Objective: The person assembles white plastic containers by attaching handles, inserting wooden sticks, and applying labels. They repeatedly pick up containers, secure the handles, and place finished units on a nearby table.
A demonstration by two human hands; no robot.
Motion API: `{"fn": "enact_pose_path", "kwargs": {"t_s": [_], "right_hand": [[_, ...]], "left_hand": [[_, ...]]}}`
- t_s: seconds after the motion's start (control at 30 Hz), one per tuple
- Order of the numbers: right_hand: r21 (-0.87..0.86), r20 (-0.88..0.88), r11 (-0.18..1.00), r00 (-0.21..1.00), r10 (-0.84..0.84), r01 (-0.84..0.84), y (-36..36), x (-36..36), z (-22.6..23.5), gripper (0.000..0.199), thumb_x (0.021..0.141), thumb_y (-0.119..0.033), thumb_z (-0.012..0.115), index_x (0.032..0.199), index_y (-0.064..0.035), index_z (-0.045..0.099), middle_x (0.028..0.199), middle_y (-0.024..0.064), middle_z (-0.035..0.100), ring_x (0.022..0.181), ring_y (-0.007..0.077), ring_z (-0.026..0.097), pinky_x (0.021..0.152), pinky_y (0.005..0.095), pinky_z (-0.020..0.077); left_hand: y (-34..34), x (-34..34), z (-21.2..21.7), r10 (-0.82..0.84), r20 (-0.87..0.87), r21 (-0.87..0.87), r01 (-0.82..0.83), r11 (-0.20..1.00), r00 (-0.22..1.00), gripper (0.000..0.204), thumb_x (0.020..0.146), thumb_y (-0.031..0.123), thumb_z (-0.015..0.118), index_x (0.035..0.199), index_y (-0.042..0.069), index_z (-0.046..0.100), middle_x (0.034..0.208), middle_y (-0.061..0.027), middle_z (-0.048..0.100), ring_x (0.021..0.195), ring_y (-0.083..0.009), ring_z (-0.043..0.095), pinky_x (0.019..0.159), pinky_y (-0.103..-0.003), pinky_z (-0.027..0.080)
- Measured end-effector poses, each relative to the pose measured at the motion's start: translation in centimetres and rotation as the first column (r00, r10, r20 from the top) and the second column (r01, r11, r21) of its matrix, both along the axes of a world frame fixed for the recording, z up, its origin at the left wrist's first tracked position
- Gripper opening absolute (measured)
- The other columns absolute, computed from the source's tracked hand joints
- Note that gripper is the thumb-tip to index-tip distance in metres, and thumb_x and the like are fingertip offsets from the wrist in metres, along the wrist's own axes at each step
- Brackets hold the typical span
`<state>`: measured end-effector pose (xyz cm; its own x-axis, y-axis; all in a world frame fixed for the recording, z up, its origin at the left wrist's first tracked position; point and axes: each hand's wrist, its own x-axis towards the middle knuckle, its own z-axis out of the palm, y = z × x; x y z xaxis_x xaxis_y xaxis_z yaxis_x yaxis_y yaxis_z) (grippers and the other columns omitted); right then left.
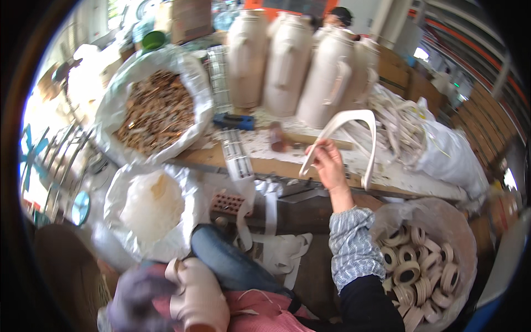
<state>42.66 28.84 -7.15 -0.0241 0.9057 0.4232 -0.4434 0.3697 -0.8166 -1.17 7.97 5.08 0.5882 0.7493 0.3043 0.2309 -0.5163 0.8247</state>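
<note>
My right hand is raised over the near edge of the workbench. Thumb and fingers pinch one leg of a white curved plastic handle, arched with its ends hanging down. A cream-pink thermos jug body lies tilted on my lap. Beside it a blurred grey-purple shape, which looks like my left hand in a glove or sleeve, is against the jug. Its fingers cannot be made out. Several finished-looking cream jugs with handles, one of them a tall jug, stand across the bench.
A sack of loose white handles lies at the bench's right. Below it stands a bag of cream rings. To the left are a sack of small brown-orange pieces and a bag of whitish film. A blue tool lies on the bench.
</note>
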Motion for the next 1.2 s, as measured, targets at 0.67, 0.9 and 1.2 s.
{"fn": "enact_pose_path", "kwargs": {"t_s": [0.67,0.9,1.2], "right_hand": [[-0.350,-0.219,0.822,0.893,0.394,-0.449,-16.8,-23.1,-6.3,0.034,0.103,-0.027,0.044,0.125,-0.0006,0.047,0.060,-0.0023,0.037,0.039,0.0040,0.027,0.037,0.0217,0.0232],[-0.446,-0.134,0.736,0.851,0.507,-0.509,-18.4,-25.3,-6.6,0.030,0.101,-0.021,0.047,0.123,-0.0002,0.049,0.065,-0.0012,0.042,0.050,0.0064,0.038,0.049,0.0216,0.0326],[-0.481,0.132,0.753,0.812,0.569,-0.449,-18.3,-24.7,-7.7,0.030,0.095,-0.015,0.051,0.121,-0.0007,0.051,0.089,0.0054,0.059,0.085,0.0111,0.052,0.082,0.0253,0.0410]], "left_hand": [[-1.8,0.7,-9.3,0.747,0.098,-0.708,-0.482,0.517,0.658,0.044,0.087,0.007,0.067,0.128,-0.001,0.054,0.081,0.0035,0.057,0.070,-0.0028,0.050,0.065,-0.019,0.042],[-4.6,-3.3,-12.5,0.780,-0.015,-0.841,-0.430,0.329,0.625,0.018,0.086,0.017,0.070,0.095,0.002,0.064,0.075,0.0031,0.057,0.067,-0.0026,0.050,0.060,-0.017,0.040],[-7.1,-1.7,-17.2,0.849,0.290,-0.883,-0.218,0.415,0.441,0.018,0.087,0.016,0.068,0.098,0.004,0.063,0.095,-0.0009,0.057,0.089,-0.0086,0.054,0.080,-0.024,0.044]]}}
